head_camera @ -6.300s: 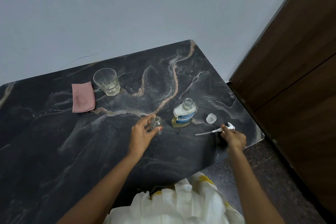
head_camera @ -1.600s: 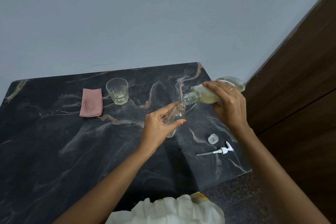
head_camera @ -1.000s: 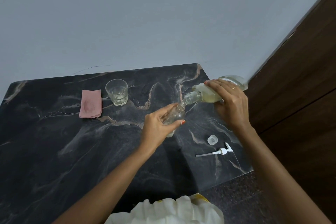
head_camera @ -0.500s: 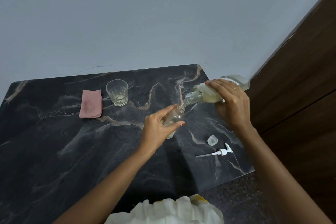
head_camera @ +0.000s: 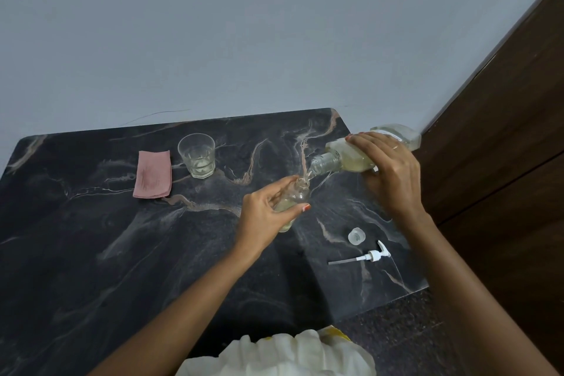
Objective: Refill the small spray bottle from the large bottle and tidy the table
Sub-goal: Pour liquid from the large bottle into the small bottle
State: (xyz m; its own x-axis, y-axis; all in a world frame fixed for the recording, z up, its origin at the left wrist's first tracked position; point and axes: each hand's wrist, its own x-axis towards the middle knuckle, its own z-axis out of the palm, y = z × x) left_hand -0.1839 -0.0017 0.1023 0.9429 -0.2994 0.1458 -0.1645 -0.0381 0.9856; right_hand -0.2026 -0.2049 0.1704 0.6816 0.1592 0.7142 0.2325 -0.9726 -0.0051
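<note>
My left hand (head_camera: pixel 265 217) grips the small clear spray bottle (head_camera: pixel 295 197), open-necked and tilted, above the dark marble table (head_camera: pixel 91 253). Pale yellow liquid sits in its lower part. My right hand (head_camera: pixel 393 174) holds the large bottle (head_camera: pixel 345 157) nearly on its side, neck pointing left and down at the small bottle's mouth. A thin stream runs between the two mouths. The white spray pump (head_camera: pixel 366 256) with its dip tube lies on the table near the right edge. The large bottle's clear cap (head_camera: pixel 356 236) sits just above the pump.
A clear glass tumbler (head_camera: pixel 197 155) with a little liquid stands at the back of the table. A folded pink cloth (head_camera: pixel 152 174) lies left of it. A dark wooden door (head_camera: pixel 503 131) stands to the right, a grey wall behind. White fabric (head_camera: pixel 280 354) shows at the bottom.
Since 6.3 s ago both bottles were lifted off the table and the large one tipped over the small one. Over the last second the pose holds and liquid has gathered in the small bottle.
</note>
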